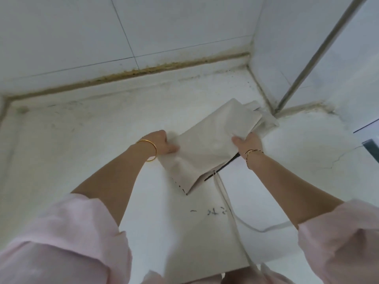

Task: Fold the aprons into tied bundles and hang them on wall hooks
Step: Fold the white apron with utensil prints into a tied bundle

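Your pink sleeves (61, 232) are closest. A pale strap (226, 199) hangs down from the folded apron (209, 144). Your left hand (164, 144) and right hand (247, 141) each grip one side of it, over the white bench (82, 130), near the tiled wall (164, 27) corner.

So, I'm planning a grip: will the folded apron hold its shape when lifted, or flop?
Probably floppy: the apron creases and sags between the left hand and right hand. Likely light, since grips at its edges carry it. Its strap dangles loose and may snag.
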Demonstrator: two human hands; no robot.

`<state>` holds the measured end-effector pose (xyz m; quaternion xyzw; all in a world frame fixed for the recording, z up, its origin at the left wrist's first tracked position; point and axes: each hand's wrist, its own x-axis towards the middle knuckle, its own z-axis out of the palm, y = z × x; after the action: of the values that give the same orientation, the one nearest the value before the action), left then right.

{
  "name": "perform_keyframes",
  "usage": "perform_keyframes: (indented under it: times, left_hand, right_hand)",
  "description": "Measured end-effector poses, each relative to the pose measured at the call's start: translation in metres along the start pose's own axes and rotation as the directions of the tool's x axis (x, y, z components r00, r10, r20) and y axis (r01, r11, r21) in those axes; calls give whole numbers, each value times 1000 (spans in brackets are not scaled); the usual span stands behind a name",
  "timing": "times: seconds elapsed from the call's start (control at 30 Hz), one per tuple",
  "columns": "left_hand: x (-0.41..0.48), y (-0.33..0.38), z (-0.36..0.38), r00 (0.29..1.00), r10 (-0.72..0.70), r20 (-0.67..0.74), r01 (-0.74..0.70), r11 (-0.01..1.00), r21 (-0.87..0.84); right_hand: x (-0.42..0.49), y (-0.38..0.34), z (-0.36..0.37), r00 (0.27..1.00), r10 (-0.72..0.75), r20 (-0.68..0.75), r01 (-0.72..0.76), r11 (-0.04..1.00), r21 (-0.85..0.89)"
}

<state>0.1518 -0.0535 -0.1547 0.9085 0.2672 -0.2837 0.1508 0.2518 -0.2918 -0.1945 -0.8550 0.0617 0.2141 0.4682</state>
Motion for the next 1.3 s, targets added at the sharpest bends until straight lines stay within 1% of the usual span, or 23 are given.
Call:
perform_keyframes:
  times: [0.03,0.07,0.1,0.13,0.17,0.2,0.23,0.3,0.33,0.37,0.4,0.47,0.53,0.6,0.63,0.7,0.77,0.87,1.0,1.2,1.23,1.27,1.3]
  left_hand:
    - [-7,-7,2,978,-34,205,51,996,-78]
    - [-17,-15,5,886,-75,457,169,971,-168]
    - [-27,-20,8,724,-75,686,301,929,-215]
    - [-36,-25,11,566,-31,824,394,888,-237]
    - [-40,-28,14,477,22,879,438,861,-260]
    - [-41,-32,17,484,52,873,456,837,-303]
    - [-39,-33,18,555,53,830,461,811,-360]
    - [-29,-35,17,776,-2,631,410,762,-502]
    - [-22,-35,15,864,-34,502,357,744,-565]
    - [-14,-34,12,923,-57,380,301,724,-621]
    - [-8,-32,9,960,-67,273,242,691,-681]
    - [6,-26,0,994,-51,101,111,602,-791]
    - [19,-18,-7,1000,-27,-5,9,496,-868]
    - [31,-8,-10,997,-19,-72,-54,470,-881]
    - [37,-4,-10,994,-25,-109,-80,517,-852]
    - [49,3,-9,980,-18,-196,-128,699,-703]
    - [60,5,-4,967,-6,-256,-153,788,-596]
    - [65,6,5,950,-22,-311,-174,790,-587]
    - [66,7,11,927,-84,-364,-189,736,-650]
    - [65,13,7,923,-136,-361,-161,714,-681]
    - [65,16,5,900,-166,-403,-149,751,-643]
    - [67,18,3,839,-175,-516,-148,838,-526]
    - [72,21,0,774,-125,-620,-135,925,-355]
  right_hand:
    - [-1,-5,3,999,-34,29,35,999,-15]
    - [-1,-11,8,994,-79,77,82,996,-26]
    - [-1,-16,12,983,-115,144,121,992,-35]
    - [-1,-22,18,962,-133,238,148,988,-47]
    - [-2,-27,23,932,-134,337,165,984,-64]
    - [-4,-33,27,893,-131,430,182,980,-80]
    - [-6,-36,30,856,-126,501,196,977,-89]
    - [-9,-42,38,805,-145,575,243,965,-98]
    - [-8,-43,40,798,-165,579,269,958,-97]
    - [-7,-45,41,797,-181,577,287,953,-97]
    - [-7,-45,41,796,-196,573,302,949,-95]
    - [0,-47,42,804,-203,559,319,940,-118]
    - [6,-50,42,809,-197,554,336,928,-161]
    - [11,-52,44,810,-190,554,349,916,-197]
    - [14,-52,46,814,-186,550,351,912,-211]
    - [18,-51,50,836,-172,520,336,911,-239]
    - [23,-51,52,866,-156,475,301,921,-247]
    - [28,-48,54,892,-128,434,236,950,-206]
    - [27,-46,56,911,-121,393,210,959,-191]
    - [25,-41,61,949,-201,245,266,924,-274]
    - [25,-40,62,950,-201,237,267,920,-287]
    - [26,-40,63,953,-197,232,263,915,-305]
    - [27,-41,64,954,-187,236,259,910,-325]
